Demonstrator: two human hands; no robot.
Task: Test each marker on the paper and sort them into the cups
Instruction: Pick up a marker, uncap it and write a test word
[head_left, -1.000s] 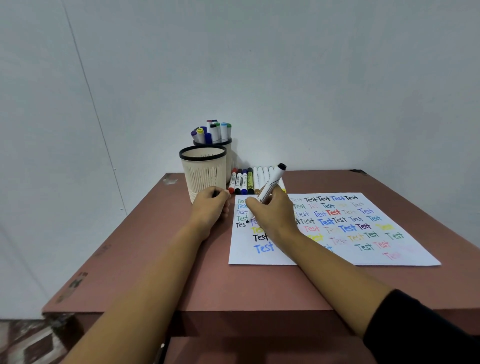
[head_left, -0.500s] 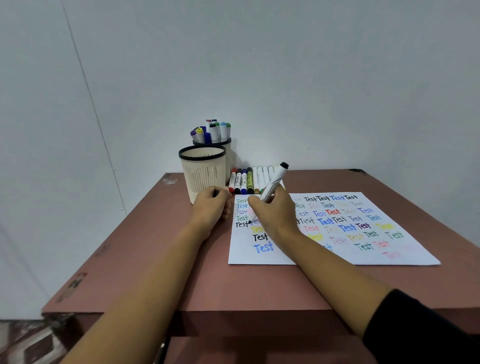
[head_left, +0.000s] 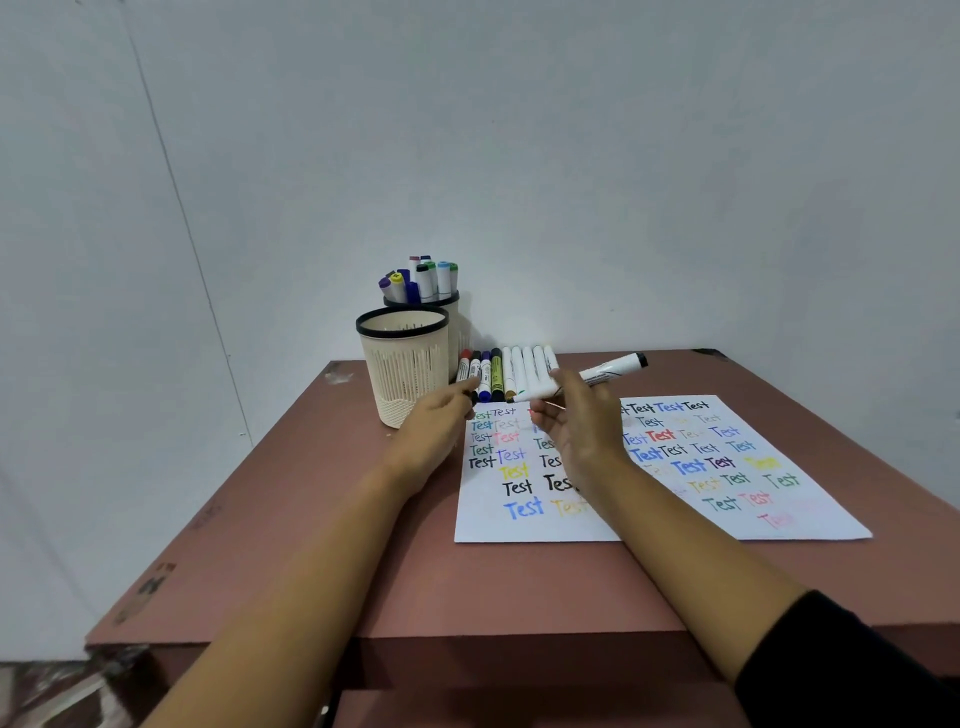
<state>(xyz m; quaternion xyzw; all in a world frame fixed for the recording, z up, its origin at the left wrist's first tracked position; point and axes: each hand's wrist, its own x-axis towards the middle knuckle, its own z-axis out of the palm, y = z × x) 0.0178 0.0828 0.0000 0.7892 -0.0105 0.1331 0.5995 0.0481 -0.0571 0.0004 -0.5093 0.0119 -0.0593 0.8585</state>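
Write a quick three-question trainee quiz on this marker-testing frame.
1. True or false: the marker gripped by the right hand has its tip pressed on the paper.
2. Which word is written all over the paper? A) Test B) Ink C) Pen
3. Fill in: the cup holding upright markers stands ___ the cream front cup.
Key: 1 false, it is held nearly level, off the sheet. 2 A. 3 behind.
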